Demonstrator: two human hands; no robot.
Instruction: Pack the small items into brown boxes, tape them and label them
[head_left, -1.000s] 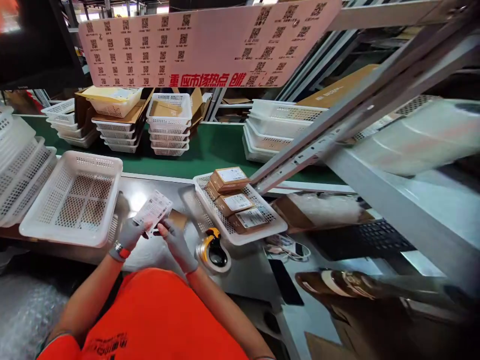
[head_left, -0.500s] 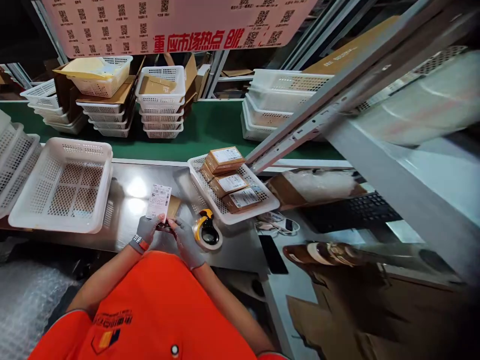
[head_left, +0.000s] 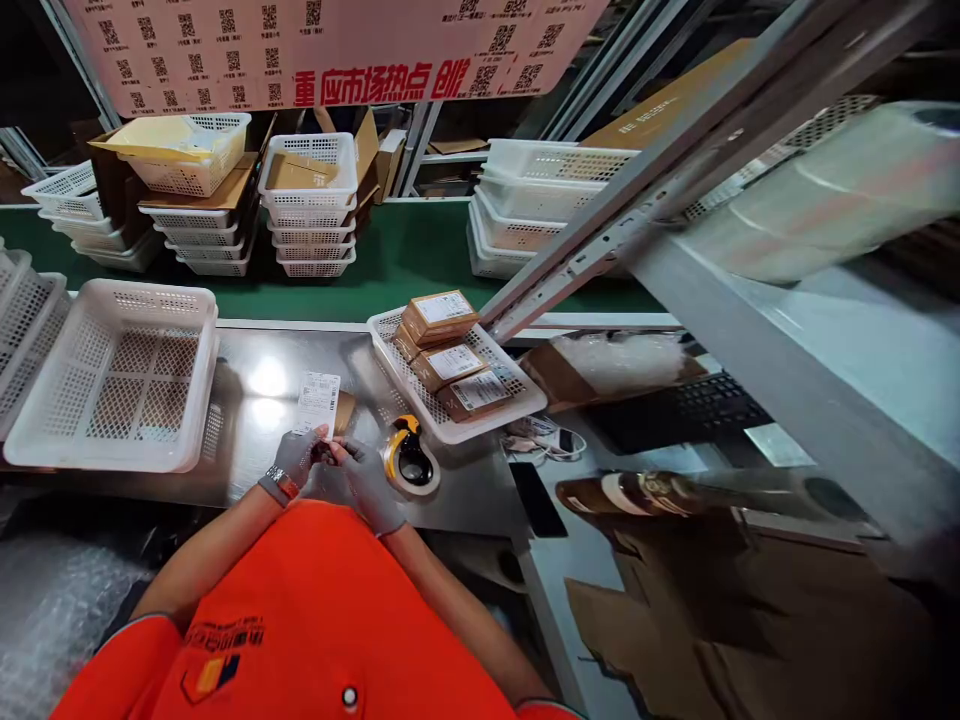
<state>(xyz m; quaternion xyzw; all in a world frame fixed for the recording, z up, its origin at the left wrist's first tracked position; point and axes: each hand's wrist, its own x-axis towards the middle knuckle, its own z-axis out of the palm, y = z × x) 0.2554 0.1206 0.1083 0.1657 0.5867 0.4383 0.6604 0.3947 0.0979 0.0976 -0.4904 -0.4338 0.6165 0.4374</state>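
My left hand, in a grey glove, pinches the lower edge of a white printed label. Close against it, my right hand, gloved too, has its thumb and fingers pressed together. What lies between those right fingertips is too small to make out. Partly behind the label and my fingers, a small brown cardboard box lies on the metal table. Just right of my right hand rests a yellow and black tape dispenser with a roll of tape.
A white basket with several labelled brown boxes stands on the right. At the left sits a large white basket. Stacked baskets line the green conveyor. A metal post slants across the right side.
My fingers have shifted slightly at the label's lower edge, with both hands staying close together. The whole view has moved a little, so surroundings appear further left.
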